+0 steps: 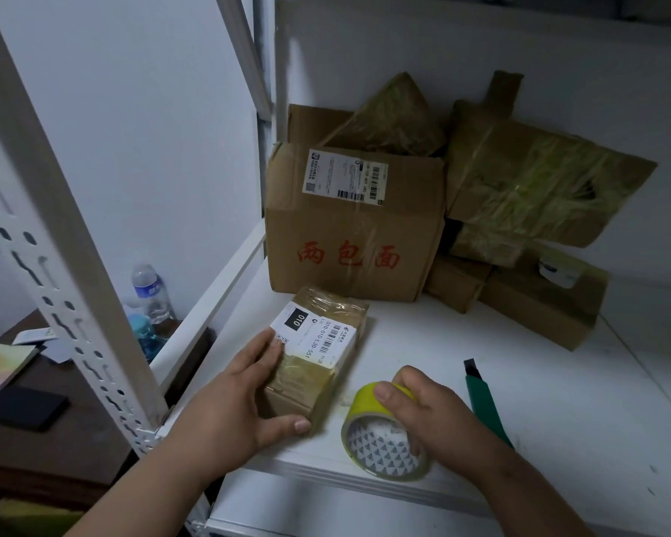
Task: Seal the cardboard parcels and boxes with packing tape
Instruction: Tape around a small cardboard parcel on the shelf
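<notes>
**Small parcel and tape roll at the near edge of the shelf**

Left hand [236, 397] grasping the small parcel [318, 358] from its left side, thumb curled along the near end, fingers over the top by the white label [314, 335]. Right hand [438, 410] gripping the yellow tape roll [384, 436], just right of the parcel on the white shelf [481, 343]; fingertips hidden behind the roll. Green utility knife [485, 401] lying right of the roll, near end covered by the wrist. Farther back, open carton [355, 226] with red characters, taped boxes [535, 195] piled right of it, partly hiding each other. Water bottle [150, 292] low on the left, blurred.
</notes>
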Available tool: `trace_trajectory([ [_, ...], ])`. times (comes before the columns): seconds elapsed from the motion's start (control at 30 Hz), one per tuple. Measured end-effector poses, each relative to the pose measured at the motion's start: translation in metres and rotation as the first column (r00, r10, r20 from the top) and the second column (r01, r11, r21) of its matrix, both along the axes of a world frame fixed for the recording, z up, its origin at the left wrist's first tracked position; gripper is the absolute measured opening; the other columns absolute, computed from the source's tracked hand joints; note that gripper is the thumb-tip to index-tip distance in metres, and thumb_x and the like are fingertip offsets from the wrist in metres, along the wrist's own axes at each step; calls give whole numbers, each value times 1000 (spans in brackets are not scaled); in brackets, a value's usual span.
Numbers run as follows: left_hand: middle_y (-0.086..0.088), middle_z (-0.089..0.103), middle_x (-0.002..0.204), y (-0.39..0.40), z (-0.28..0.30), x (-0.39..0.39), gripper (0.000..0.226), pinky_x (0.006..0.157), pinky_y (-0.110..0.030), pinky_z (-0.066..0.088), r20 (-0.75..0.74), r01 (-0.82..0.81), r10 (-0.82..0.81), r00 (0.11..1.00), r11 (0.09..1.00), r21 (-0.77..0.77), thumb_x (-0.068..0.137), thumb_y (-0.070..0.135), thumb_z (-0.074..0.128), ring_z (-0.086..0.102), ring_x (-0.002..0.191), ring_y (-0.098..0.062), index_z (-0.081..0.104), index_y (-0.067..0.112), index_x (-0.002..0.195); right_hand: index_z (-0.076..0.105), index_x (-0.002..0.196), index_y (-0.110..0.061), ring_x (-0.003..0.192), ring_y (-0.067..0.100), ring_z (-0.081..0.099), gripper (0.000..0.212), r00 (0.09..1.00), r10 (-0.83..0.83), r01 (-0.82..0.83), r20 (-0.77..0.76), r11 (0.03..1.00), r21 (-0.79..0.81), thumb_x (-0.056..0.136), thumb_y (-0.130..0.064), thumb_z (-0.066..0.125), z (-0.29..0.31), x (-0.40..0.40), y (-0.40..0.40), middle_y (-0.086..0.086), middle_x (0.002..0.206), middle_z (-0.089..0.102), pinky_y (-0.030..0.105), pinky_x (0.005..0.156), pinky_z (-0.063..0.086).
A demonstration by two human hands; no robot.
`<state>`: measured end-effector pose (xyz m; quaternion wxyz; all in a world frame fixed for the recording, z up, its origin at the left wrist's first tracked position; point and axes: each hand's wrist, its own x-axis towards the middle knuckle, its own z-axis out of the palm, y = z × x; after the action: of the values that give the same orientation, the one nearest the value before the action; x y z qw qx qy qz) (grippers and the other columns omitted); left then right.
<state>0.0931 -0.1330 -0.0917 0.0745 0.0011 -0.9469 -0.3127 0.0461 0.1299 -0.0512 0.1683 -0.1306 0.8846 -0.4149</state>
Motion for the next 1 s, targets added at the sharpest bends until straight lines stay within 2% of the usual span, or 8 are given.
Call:
trace_trajectory([
  [0.1,39,5,154,10,-3,2,141,103,-3,16,-25,-46,48,999,996,70,30,104,44,17,132,20,30,34,152,52,94,-25,79,7,60,34,999,30,-30,-10,999,34,93,-59,47,7,2,-4,-5,86,63,27,72,47],
  [0.23,20,34,151,16,2,2,127,99,8,12,-100,-186,239,966,909,373,35,85,73,27,126,19,49,22,143,57,108,-17,86,20,60,37,966,121,29,228,828,-560,75,-29,71,12,5,0,8,92,66,32,74,44],
  [0.33,16,57,136,29,-4,9,109,111,-28,39,4,-174,235,972,712,680,39,83,74,54,121,0,63,25,130,55,113,-5,83,18,63,61,968,226,-72,107,660,-748,62,-24,82,27,2,5,9,92,68,27,72,50],
  [0.4,9,69,121,40,-10,14,103,106,-44,46,82,-160,150,985,642,750,39,87,74,64,113,-10,67,26,121,61,108,-11,79,15,65,56,978,208,-141,6,684,-715,67,-41,83,38,-1,1,4,84,70,25,71,51],
  [0.57,20,47,142,43,6,11,112,111,-30,34,-55,-52,80,995,920,388,45,98,53,40,134,-1,57,30,134,66,107,-36,75,26,69,53,989,137,-147,-62,791,-594,72,-75,64,42,-2,-14,8,72,69,32,75,51],
  [0.7,31,46,136,45,27,6,80,100,-7,34,-189,191,-127,974,907,376,58,64,76,44,127,11,42,62,130,64,104,-36,70,14,68,52,981,140,-188,-134,856,-481,72,-76,57,47,1,-28,3,70,70,22,71,50],
  [0.8,37,44,137,35,22,0,61,103,-7,32,-224,218,-143,964,908,359,64,57,73,41,129,12,49,69,119,61,94,-27,64,10,64,45,981,98,-161,-165,888,-430,78,-68,54,51,-1,-37,-4,64,65,18,67,49],
  [1.0,29,35,149,9,12,2,89,115,-22,25,-87,101,-69,994,882,461,48,83,73,31,136,15,49,55,129,58,80,-29,64,14,53,52,984,-20,-49,-177,925,-378,68,-80,58,46,-14,-19,-7,64,55,45,70,47],
])
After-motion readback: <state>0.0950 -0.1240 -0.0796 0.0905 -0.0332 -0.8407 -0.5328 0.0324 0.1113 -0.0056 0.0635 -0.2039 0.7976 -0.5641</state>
